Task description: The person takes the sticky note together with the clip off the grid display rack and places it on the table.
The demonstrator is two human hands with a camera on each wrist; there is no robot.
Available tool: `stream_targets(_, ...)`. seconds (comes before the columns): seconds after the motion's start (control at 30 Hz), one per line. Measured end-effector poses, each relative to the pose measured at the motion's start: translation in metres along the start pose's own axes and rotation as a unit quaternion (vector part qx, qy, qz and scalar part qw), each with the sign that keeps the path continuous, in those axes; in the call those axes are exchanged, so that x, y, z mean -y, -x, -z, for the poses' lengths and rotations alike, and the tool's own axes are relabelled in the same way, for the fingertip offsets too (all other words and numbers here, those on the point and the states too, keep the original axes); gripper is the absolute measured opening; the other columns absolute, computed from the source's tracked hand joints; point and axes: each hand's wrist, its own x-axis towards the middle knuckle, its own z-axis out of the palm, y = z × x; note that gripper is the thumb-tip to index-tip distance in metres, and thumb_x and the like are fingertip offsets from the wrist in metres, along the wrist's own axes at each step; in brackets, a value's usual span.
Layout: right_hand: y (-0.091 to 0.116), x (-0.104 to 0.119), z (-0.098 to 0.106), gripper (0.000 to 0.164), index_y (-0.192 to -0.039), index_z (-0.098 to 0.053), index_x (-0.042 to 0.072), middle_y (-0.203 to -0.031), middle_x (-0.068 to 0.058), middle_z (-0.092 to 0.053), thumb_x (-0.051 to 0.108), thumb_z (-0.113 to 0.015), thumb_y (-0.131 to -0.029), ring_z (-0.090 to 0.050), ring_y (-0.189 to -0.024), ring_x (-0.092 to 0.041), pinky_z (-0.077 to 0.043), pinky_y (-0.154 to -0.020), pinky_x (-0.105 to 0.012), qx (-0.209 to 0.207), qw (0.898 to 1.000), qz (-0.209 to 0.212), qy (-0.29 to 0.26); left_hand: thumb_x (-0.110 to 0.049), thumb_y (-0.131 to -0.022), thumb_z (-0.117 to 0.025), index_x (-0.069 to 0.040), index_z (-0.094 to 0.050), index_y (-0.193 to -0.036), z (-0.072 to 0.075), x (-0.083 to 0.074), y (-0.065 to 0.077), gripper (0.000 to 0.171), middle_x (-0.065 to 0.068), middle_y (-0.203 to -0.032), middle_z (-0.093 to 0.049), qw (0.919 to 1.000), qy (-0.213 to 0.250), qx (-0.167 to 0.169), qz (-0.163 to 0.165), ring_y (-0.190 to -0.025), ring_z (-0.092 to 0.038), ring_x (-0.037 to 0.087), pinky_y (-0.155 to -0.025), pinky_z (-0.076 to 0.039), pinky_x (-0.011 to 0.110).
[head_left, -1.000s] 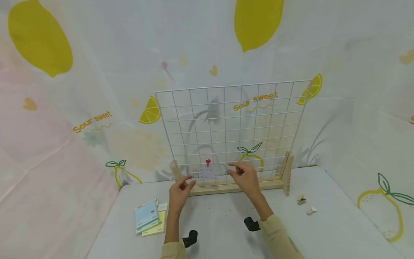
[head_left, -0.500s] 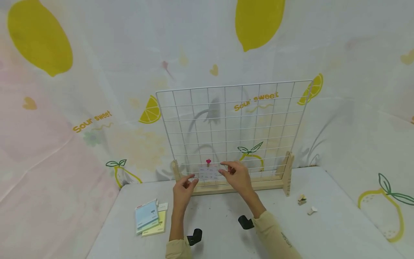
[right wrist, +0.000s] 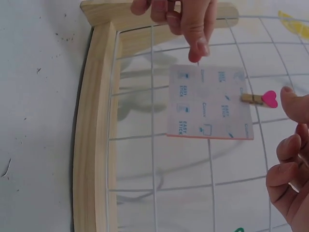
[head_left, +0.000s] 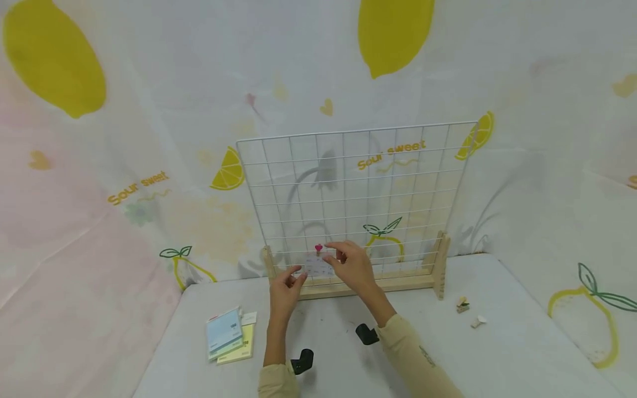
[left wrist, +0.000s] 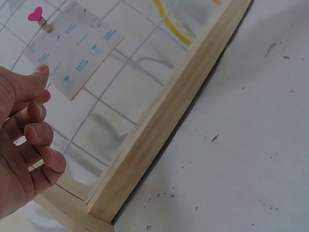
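A small pale sticky-note pad (head_left: pixel 317 266), printed with blue "EASY STICK" lettering, hangs on the white wire grid (head_left: pixel 383 190). At its top edge a mini wooden clothespin (right wrist: pixel 253 99) with a pink heart (left wrist: pixel 35 14) pinches it to the wire. My left hand (head_left: pixel 285 293) is beside the pad's left edge, thumb tip near it, fingers loosely curled around nothing; the right wrist view shows a narrow gap there. My right hand (head_left: pixel 354 270) hovers at the pad's upper right, thumb and index finger apart near the heart, holding nothing.
The grid stands in a wooden base (head_left: pixel 365 287) against a lemon-print cloth backdrop. Blue and yellow note pads (head_left: pixel 226 331) lie on the white table at left. Two more small clothespins, one with a yellow-green top (head_left: pixel 463 304) and one with a white top (head_left: pixel 479 321), lie at right.
My right hand has moved left, from beside the pad to close by the heart clothespin. My left hand has shifted slightly right, toward the pad's left edge. The pad stays clipped in place.
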Motion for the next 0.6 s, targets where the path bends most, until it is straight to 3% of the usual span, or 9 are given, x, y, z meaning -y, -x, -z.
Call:
stream_targets(0.23, -0.009, 0.008, -0.005, 0.029, -0.110, -0.075, 0.011, -0.073, 0.005, -0.049, 0.018, -0.082, -0.082, -0.044, -0.063, -0.009, -0.035, -0.051, -0.023, 0.006, 1.000, 0.017, 0.020, -0.003, -0.086, -0.075, 0.004, -0.071, -0.107, -0.002, 0.004, 0.000, 0.023, 0.002, -0.063, -0.050, 0.9997, 0.023, 0.006, 0.003, -0.050, -0.038, 0.004, -0.046, -0.031, 0.020)
stream_targets(0.37, -0.013, 0.009, -0.006, 0.029, -0.111, -0.075, 0.012, -0.074, 0.006, -0.050, 0.019, -0.081, -0.083, -0.044, -0.062, -0.009, -0.036, -0.050, -0.023, 0.022, 0.998, 0.015, 0.048, -0.007, -0.087, -0.075, 0.003, -0.072, -0.107, -0.003, 0.004, -0.002, 0.023, 0.002, -0.063, -0.050, 0.9999, 0.006, 0.009, 0.008, -0.050, -0.038, 0.003, -0.045, -0.030, 0.020)
stream_targets(0.6, -0.017, 0.013, -0.008, 0.029, -0.111, -0.075, 0.014, -0.077, 0.003, -0.057, 0.023, -0.080, -0.085, -0.044, -0.055, -0.009, -0.033, -0.044, -0.021, 0.032, 0.989, 0.026, 0.142, -0.006, -0.087, -0.074, 0.005, -0.071, -0.107, -0.009, 0.004, -0.002, 0.022, 0.000, -0.062, -0.051, 0.9999, -0.003, 0.011, 0.008, -0.050, -0.039, 0.004, -0.045, -0.030, 0.020)
